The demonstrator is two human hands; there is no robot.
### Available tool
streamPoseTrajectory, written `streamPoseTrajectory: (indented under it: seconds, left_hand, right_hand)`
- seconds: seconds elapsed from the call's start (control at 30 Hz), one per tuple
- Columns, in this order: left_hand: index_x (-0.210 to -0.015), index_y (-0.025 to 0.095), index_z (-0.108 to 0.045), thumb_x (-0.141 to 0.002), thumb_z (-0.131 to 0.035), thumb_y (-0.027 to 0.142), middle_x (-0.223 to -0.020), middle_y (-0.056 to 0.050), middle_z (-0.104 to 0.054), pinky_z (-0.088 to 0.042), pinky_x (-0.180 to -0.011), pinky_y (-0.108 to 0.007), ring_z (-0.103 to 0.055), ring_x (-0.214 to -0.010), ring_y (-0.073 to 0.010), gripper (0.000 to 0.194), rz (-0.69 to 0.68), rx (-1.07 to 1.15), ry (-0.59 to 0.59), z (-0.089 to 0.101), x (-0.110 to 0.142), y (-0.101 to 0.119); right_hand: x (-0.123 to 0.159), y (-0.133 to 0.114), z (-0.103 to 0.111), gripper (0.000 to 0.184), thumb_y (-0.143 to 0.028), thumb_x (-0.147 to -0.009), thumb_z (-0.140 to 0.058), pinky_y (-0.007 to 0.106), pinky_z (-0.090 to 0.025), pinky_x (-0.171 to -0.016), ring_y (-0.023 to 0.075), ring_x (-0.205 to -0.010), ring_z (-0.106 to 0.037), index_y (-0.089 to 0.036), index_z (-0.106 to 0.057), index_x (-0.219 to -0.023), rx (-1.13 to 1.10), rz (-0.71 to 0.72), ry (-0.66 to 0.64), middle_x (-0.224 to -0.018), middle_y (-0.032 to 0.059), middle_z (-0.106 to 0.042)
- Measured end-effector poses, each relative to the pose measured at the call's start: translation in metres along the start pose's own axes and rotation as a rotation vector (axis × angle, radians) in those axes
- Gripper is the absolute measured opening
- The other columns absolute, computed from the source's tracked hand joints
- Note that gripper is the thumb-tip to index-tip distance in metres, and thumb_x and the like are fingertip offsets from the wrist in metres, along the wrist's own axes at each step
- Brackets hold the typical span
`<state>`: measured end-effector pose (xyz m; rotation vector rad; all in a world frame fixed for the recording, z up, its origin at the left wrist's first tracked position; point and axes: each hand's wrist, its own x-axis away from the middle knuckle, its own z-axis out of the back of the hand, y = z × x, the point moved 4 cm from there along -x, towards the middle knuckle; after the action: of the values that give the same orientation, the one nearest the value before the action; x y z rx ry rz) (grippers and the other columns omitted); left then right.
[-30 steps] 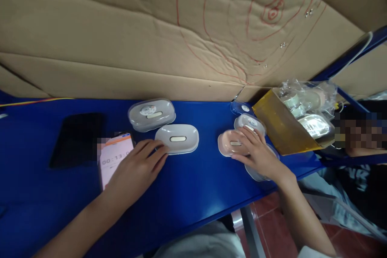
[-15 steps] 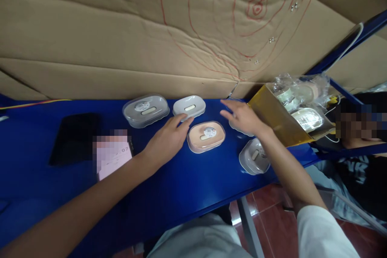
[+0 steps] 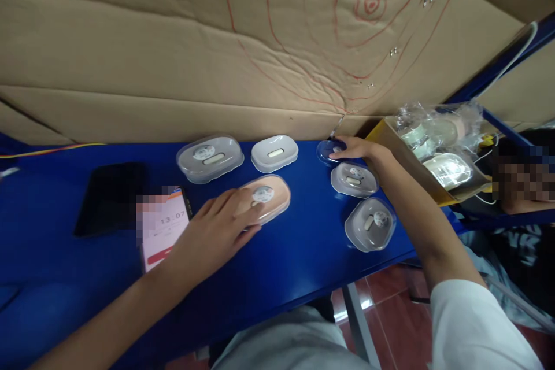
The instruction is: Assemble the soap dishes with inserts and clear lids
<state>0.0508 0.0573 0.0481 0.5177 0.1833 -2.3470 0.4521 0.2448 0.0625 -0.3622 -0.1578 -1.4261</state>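
My left hand lies flat on the near end of a pink soap box with a clear lid, fingers spread over it. Behind it stand a white soap box and a grey lidded soap box near the cardboard wall. My right hand reaches to the back of the blue table, fingertips on a small clear lid. Below that arm lie two more clear-lidded soap boxes, the nearer one at the table's front edge.
A phone with a timer screen and a black slab lie at the left. A yellow carton with bagged soap boxes sits at the right. A cardboard wall closes the back. Another person is at the far right.
My left hand has come back from the white box onto the pink box, which has slid left. My right hand has stretched further back to the small clear lid.
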Motion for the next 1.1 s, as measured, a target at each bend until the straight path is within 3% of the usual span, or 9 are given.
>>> streamPoseTrajectory:
  seconds: [0.17,0.33,0.47,0.57,0.7,0.83,0.97,1.1]
  left_hand:
    - [-0.133,0.018,-0.067,-0.109,-0.057,0.029,-0.135,-0.02,-0.071,-0.061,-0.095,-0.055,-0.072,-0.119,-0.0405,0.029,0.039,-0.061,0.039,0.004,0.01,-0.028]
    - [-0.134,0.015,-0.065,-0.108,-0.057,0.025,-0.137,-0.022,-0.07,-0.061,-0.097,-0.055,-0.072,-0.119,-0.0415,0.028,0.058,-0.073,0.063,0.002,0.006,-0.038]
    - [-0.135,0.014,-0.064,-0.108,-0.056,0.022,-0.138,-0.022,-0.07,-0.061,-0.097,-0.054,-0.073,-0.12,-0.0408,0.028,0.091,-0.117,0.064,-0.001,0.001,-0.043]
    - [-0.136,0.014,-0.062,-0.109,-0.056,0.021,-0.142,-0.023,-0.069,-0.06,-0.101,-0.054,-0.072,-0.126,-0.0407,0.029,0.122,-0.133,0.065,-0.003,-0.001,-0.045]
    - [-0.147,0.01,-0.058,-0.109,-0.053,0.017,-0.157,-0.027,-0.06,-0.05,-0.117,-0.059,-0.06,-0.146,-0.0435,0.039,0.114,-0.135,0.064,-0.006,-0.003,-0.026]
    - [-0.152,0.016,-0.06,-0.11,-0.056,0.022,-0.164,-0.021,-0.057,-0.046,-0.122,-0.057,-0.056,-0.151,-0.0385,0.042,-0.074,0.003,-0.059,-0.018,-0.004,0.021]
    - [-0.143,0.016,-0.066,-0.102,-0.075,0.035,-0.157,-0.021,-0.063,-0.056,-0.111,-0.054,-0.063,-0.143,-0.0396,0.047,-0.086,0.099,-0.15,-0.025,-0.002,0.043]
    - [-0.129,0.019,-0.07,-0.099,-0.073,0.023,-0.148,-0.017,-0.068,-0.059,-0.106,-0.052,-0.065,-0.136,-0.0361,0.03,-0.081,0.164,-0.159,-0.017,0.012,0.045]
  right_hand:
    - [0.003,-0.019,-0.009,0.101,-0.049,-0.084,-0.089,0.059,-0.041,-0.126,0.0428,-0.149,-0.058,-0.024,-0.042,-0.17,0.044,0.035,-0.053,-0.165,0.0176,-0.057]
    - [0.013,-0.056,-0.016,0.1,-0.028,-0.077,-0.093,0.058,-0.034,-0.13,0.0406,-0.153,-0.053,-0.031,-0.047,-0.166,0.08,0.132,-0.063,-0.167,0.0133,-0.056]
    - [0.044,-0.097,-0.032,0.097,-0.021,-0.081,-0.089,0.064,-0.03,-0.131,0.0407,-0.159,-0.046,-0.027,-0.045,-0.167,0.098,0.329,-0.07,-0.171,0.0155,-0.051]
    - [0.078,-0.132,-0.049,0.092,-0.028,-0.09,-0.085,0.065,-0.031,-0.131,0.0406,-0.162,-0.042,-0.022,-0.041,-0.17,0.076,0.532,-0.069,-0.174,0.0201,-0.044]
    - [0.098,-0.164,-0.05,0.07,-0.043,-0.109,-0.066,0.055,-0.042,-0.129,0.0334,-0.16,-0.047,-0.019,-0.042,-0.17,-0.034,0.754,0.077,-0.173,0.0196,-0.047]
    - [0.068,-0.164,-0.034,0.051,-0.026,-0.114,-0.052,0.057,-0.042,-0.128,0.0325,-0.157,-0.052,-0.018,-0.051,-0.164,0.027,0.65,0.289,-0.168,0.0182,-0.054]
    - [0.05,-0.158,-0.039,0.049,-0.016,-0.11,-0.054,0.059,-0.046,-0.124,0.0332,-0.15,-0.06,-0.017,-0.056,-0.158,0.105,0.559,0.236,-0.16,0.0193,-0.062]
    - [0.084,-0.158,-0.054,0.045,-0.02,-0.112,-0.053,0.057,-0.053,-0.118,0.0319,-0.137,-0.069,-0.018,-0.057,-0.158,0.041,0.623,0.219,-0.148,0.0177,-0.071]
